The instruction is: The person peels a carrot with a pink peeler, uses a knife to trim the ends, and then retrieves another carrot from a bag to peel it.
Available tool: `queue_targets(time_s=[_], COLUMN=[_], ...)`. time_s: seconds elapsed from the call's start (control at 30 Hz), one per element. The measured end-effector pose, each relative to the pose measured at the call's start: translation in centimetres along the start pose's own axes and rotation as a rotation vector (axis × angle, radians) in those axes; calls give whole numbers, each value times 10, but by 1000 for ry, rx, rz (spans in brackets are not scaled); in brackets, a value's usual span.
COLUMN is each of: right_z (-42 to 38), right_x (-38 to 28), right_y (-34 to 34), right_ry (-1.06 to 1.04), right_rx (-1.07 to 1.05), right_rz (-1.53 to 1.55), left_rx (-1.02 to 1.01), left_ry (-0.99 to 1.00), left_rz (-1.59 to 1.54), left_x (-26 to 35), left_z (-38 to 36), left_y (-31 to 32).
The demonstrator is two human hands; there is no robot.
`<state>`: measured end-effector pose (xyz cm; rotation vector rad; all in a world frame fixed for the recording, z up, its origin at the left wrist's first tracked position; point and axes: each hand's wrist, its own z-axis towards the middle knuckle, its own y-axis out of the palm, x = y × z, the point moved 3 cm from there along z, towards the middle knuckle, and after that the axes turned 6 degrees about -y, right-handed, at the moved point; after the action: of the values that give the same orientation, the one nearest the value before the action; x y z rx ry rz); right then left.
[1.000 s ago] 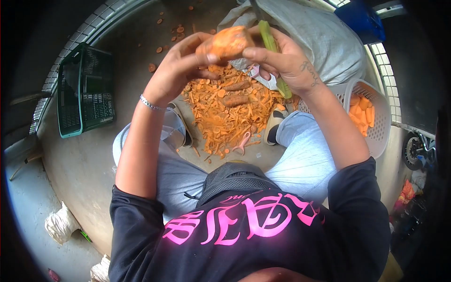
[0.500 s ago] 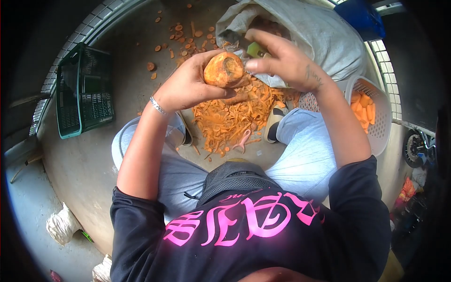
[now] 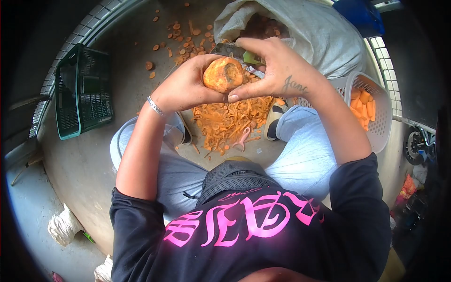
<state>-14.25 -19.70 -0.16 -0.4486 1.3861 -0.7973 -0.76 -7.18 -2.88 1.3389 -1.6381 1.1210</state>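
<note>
A thick orange root, perhaps a carrot (image 3: 223, 74), is held end-up in my left hand (image 3: 190, 81), whose fingers wrap its left side. My right hand (image 3: 277, 70) is at the root's right side, its thumb near the root's lower edge. In its grip is a knife (image 3: 252, 58) with a green handle; the dark blade lies behind the top of the root. Below both hands, a pile of orange peelings (image 3: 225, 124) covers the floor between my feet, with a pink peeler (image 3: 243, 139) on its lower right part.
A white sack (image 3: 319, 37) lies open at the top right. Right of my knee stands a light basket (image 3: 381, 110) holding peeled orange pieces (image 3: 363, 109). A green crate (image 3: 83, 91) is at the left. Round orange slices (image 3: 176, 34) are scattered beyond the peelings.
My right hand has moved down and left with the knife, its thumb now at the root and the blade behind it. My left hand has barely moved.
</note>
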Motion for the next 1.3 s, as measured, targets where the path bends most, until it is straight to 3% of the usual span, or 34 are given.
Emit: queue_targets(time_s=[0.1,0.4,1.3], right_z=[3,2,4], right_x=[-7,4,1], right_y=[-5,7,8], right_ry=[102,40,-98], right_rx=[-144,-89,20], right_rz=[-23,138,1], left_rx=[-20,4,-89], left_ry=[-23,30,-34], left_rz=[19,-107,-323], left_x=[-1,-2,-2], left_z=[0,-2,-4], left_y=[0,1,1])
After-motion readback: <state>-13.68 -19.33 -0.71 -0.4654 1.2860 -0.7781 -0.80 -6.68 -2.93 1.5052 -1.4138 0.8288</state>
